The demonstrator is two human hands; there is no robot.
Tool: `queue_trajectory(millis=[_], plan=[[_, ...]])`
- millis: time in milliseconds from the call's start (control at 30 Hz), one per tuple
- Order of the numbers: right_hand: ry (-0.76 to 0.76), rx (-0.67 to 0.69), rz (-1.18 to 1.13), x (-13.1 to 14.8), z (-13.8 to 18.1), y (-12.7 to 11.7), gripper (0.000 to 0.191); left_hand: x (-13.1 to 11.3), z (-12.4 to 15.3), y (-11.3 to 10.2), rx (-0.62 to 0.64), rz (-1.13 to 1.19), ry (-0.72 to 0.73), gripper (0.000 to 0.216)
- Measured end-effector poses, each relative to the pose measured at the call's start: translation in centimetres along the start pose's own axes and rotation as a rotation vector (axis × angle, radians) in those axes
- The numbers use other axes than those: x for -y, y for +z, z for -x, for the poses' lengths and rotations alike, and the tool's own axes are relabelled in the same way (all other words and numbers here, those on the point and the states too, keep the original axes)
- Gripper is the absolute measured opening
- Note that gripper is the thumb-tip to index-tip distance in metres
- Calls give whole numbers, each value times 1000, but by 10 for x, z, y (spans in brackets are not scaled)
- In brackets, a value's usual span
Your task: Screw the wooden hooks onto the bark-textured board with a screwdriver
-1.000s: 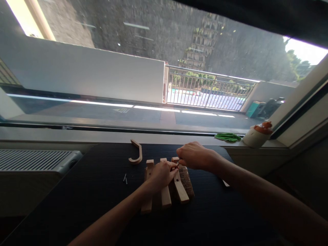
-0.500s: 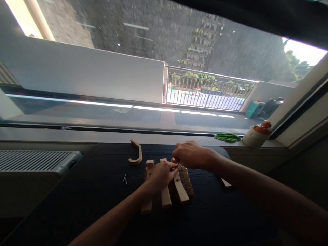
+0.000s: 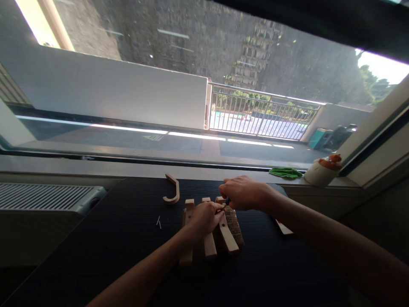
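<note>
My right hand is closed around a small screwdriver, of which a short dark part shows below the fingers. Its tip points down at the rightmost wooden hook. My left hand lies across the middle wooden hook, thumb and forefinger pinched together at the screwdriver's tip; what they pinch is hidden. Farther left is another wooden hook, partly under my left wrist. These hooks lie side by side on a rough, bark-edged wooden board. A dark hole shows in the rightmost hook.
On the black table, a loose wooden hook lies behind two screws. A flat pale piece rests right, beside my forearm. A green cloth and a pot stand on the windowsill. A radiator is left.
The view has shifted slightly, so everything sits a little farther right. My right hand has turned a little on the screwdriver, showing more of its dark part. The left hand keeps its pinch.
</note>
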State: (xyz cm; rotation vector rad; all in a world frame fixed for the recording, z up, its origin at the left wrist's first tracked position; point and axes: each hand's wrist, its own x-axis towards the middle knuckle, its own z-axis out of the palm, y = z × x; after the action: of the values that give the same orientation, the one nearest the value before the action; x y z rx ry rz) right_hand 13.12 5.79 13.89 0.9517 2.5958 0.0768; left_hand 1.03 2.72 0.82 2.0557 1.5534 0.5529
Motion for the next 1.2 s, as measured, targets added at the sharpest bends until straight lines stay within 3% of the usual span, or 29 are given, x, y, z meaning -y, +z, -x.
queue_trajectory(millis=[133,533,867,1067,1200], plan=[[-24,-18,27,3,3,-1,15,1,0,1,-18,-1,33,30],[33,-29,19,8,-7,4,21,8,-2,6,-39,-58,72,31],[-42,-67,21,3,7,-3,12,10,-2,6,-16,-2,71,31],[42,-72,49,7,-4,10,17,11,-2,7,-52,-31,102,30],[22,-104,-35,-1,3,8,23,10,-3,7,-64,-41,94,29]])
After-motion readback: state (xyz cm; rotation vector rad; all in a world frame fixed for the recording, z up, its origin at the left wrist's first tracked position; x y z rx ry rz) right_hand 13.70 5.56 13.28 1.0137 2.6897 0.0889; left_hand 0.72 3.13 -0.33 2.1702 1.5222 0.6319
